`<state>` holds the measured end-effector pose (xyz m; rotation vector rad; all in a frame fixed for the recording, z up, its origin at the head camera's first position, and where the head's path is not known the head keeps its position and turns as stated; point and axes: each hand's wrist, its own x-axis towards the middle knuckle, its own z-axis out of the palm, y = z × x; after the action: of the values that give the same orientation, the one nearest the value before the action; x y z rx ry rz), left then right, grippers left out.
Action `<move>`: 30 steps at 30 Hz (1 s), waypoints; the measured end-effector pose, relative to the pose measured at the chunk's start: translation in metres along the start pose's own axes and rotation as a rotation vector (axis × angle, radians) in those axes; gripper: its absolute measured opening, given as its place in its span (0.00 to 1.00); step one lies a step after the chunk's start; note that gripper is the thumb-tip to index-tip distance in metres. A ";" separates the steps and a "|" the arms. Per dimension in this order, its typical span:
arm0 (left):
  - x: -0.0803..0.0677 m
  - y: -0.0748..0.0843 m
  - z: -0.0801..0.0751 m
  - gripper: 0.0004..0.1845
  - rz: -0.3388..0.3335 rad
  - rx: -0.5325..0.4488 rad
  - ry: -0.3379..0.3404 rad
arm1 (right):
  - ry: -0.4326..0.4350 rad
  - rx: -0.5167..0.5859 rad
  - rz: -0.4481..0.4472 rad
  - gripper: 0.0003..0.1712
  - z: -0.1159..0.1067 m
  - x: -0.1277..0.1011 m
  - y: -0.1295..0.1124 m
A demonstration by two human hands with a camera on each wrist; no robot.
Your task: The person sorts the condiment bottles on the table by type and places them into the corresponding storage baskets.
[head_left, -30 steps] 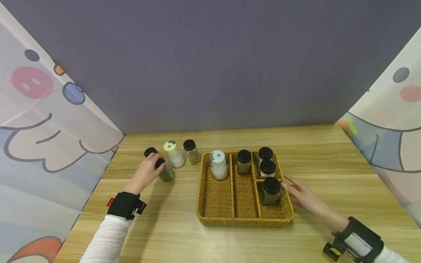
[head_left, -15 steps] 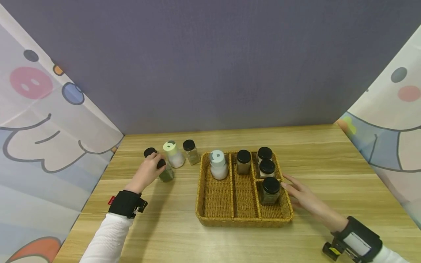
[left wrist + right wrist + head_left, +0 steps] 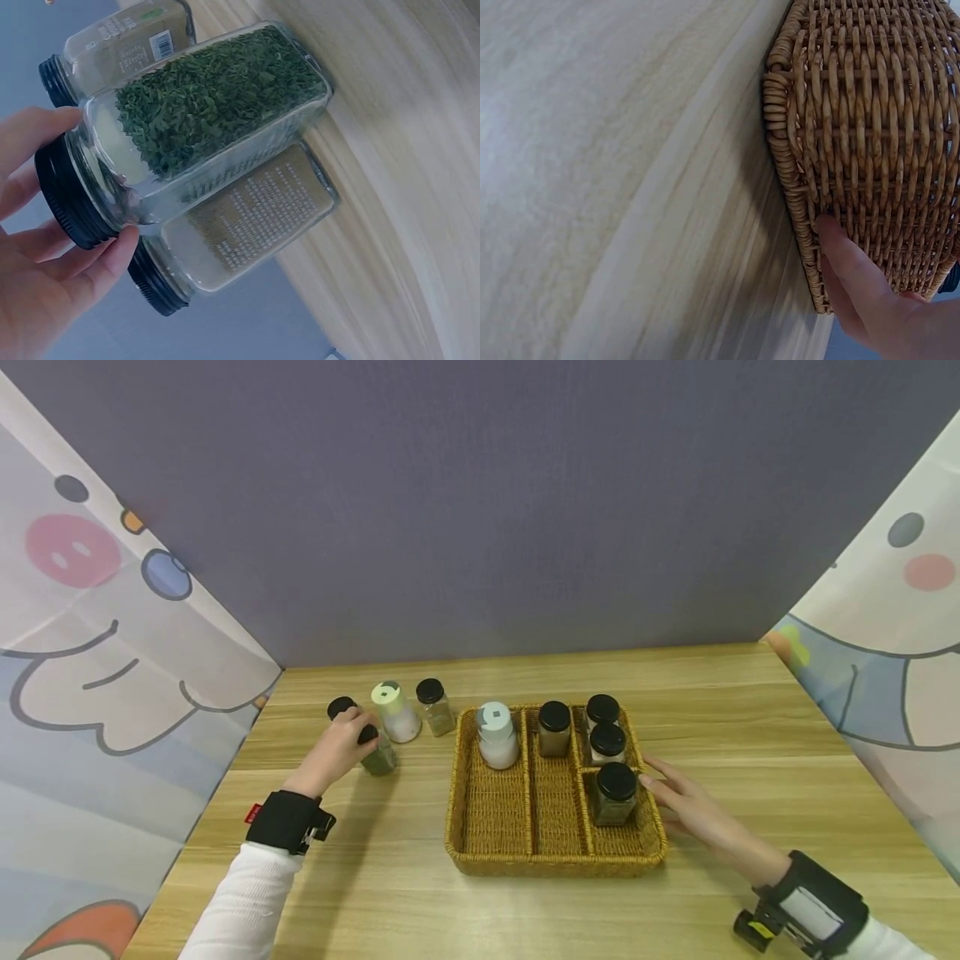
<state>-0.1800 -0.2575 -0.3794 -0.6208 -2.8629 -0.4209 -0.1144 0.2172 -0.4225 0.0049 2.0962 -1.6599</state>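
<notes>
A square glass herb jar [image 3: 217,120] is gripped upright at its ribbed black lid by the left hand [image 3: 336,752]; the woven wicker basket [image 3: 870,150] is touched by the right hand's [image 3: 693,814] relaxed fingers.

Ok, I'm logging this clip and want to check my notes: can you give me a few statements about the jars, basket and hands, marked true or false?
1. The left hand grips a jar of green herbs by its black lid. True.
2. The wicker basket holds five jars. True.
3. The right hand holds a jar. False: its straight fingers rest against the basket's outer wall.
4. The white-capped bottle outside the basket lies on its side. False: it stands upright on the table.
5. All jars in the basket have black lids. False: one has a pale cap.
</notes>
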 end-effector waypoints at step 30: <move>0.016 0.065 -0.045 0.09 0.123 -0.038 -0.054 | -0.008 -0.016 0.005 0.40 0.000 -0.002 -0.002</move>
<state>-0.1613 -0.2091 -0.3180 -0.8220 -2.8536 -0.4467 -0.1133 0.2176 -0.4202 -0.0017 2.1020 -1.6369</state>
